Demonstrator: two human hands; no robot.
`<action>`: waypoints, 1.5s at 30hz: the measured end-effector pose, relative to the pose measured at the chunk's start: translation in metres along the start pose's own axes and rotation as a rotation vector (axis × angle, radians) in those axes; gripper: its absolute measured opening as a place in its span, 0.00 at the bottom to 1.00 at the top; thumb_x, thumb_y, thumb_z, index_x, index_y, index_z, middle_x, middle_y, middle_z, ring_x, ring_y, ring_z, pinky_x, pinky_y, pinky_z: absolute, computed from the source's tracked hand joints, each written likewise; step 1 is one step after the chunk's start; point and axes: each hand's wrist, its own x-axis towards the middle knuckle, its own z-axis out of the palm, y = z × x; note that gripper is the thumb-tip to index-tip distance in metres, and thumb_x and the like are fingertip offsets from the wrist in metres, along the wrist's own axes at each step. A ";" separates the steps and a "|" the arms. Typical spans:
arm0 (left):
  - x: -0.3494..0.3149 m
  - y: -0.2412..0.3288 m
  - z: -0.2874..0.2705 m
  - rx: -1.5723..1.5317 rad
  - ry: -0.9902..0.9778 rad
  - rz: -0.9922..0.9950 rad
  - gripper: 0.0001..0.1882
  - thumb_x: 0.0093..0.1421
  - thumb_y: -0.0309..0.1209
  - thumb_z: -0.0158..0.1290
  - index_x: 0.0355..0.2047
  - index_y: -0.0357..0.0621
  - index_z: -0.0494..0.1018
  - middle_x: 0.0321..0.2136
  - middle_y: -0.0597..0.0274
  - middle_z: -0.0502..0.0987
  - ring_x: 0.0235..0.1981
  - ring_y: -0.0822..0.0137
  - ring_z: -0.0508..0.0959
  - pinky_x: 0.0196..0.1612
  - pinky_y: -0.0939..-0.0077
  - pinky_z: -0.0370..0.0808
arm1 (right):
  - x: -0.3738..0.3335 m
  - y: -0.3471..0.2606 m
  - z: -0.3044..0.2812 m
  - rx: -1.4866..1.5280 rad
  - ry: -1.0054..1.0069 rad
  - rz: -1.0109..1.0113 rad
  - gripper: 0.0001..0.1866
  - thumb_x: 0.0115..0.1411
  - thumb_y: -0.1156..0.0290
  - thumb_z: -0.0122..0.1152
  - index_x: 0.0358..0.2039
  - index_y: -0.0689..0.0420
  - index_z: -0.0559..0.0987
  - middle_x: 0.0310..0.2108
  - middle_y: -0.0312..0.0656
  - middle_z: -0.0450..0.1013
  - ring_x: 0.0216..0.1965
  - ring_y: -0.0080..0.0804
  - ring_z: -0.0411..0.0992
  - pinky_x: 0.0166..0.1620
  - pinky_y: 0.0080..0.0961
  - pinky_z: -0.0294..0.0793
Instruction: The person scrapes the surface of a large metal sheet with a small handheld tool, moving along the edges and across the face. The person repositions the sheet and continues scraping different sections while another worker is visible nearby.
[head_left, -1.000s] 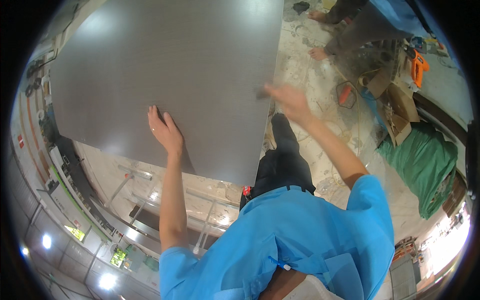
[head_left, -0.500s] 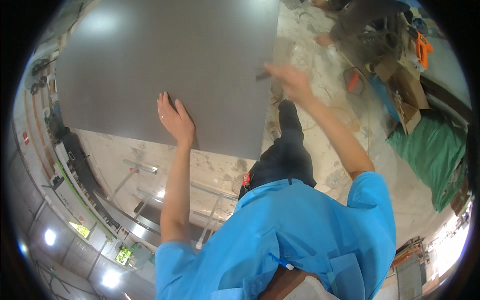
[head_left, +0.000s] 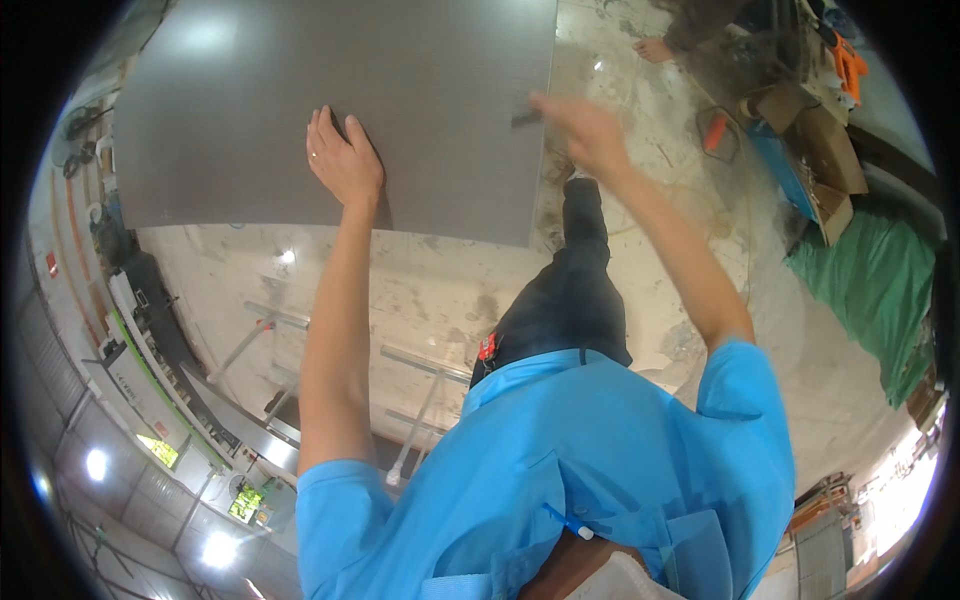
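Observation:
A large flat dark grey panel [head_left: 250, 160] fills the upper left of the view. My left hand [head_left: 345, 160] rests palm down on it near the close edge, fingers stretched out, a ring on one finger. By the panel's right edge is my right hand [head_left: 590, 135], smeared by motion, its fingers closed around a small dark tool [head_left: 525, 118]. The tool overlaps the panel near that edge; blur hides its exact kind.
Metal frames [head_left: 425, 400] stand below the panel at the lower left. To the right are an open cardboard box [head_left: 825, 150], a green sack [head_left: 865, 290] and an orange power tool [head_left: 850, 72]. Another person's foot [head_left: 655, 50] is at the top right.
The panel's near edge now lies farther from my body. My left hand has moved away from me along with it. My right hand has shifted slightly farther off, still holding the dark tool.

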 end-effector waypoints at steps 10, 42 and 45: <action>0.002 0.000 0.001 0.022 -0.024 -0.037 0.31 0.77 0.46 0.45 0.70 0.36 0.68 0.72 0.44 0.68 0.74 0.43 0.64 0.76 0.48 0.57 | -0.050 -0.051 -0.001 0.085 0.045 -0.014 0.28 0.58 0.84 0.62 0.58 0.49 0.85 0.34 0.44 0.80 0.35 0.44 0.78 0.41 0.38 0.82; 0.183 0.290 0.111 -0.089 -0.288 0.569 0.29 0.78 0.39 0.41 0.77 0.55 0.64 0.77 0.57 0.63 0.78 0.43 0.59 0.78 0.39 0.51 | 0.072 0.101 -0.113 0.601 0.352 0.825 0.15 0.78 0.68 0.57 0.58 0.63 0.78 0.36 0.37 0.82 0.35 0.19 0.76 0.43 0.21 0.76; 0.192 0.295 0.113 -0.065 -0.307 0.556 0.29 0.77 0.39 0.42 0.77 0.56 0.64 0.77 0.55 0.64 0.77 0.42 0.59 0.77 0.39 0.51 | 0.105 0.114 -0.111 0.555 0.308 0.776 0.17 0.79 0.68 0.56 0.60 0.64 0.77 0.39 0.40 0.84 0.38 0.22 0.79 0.46 0.23 0.78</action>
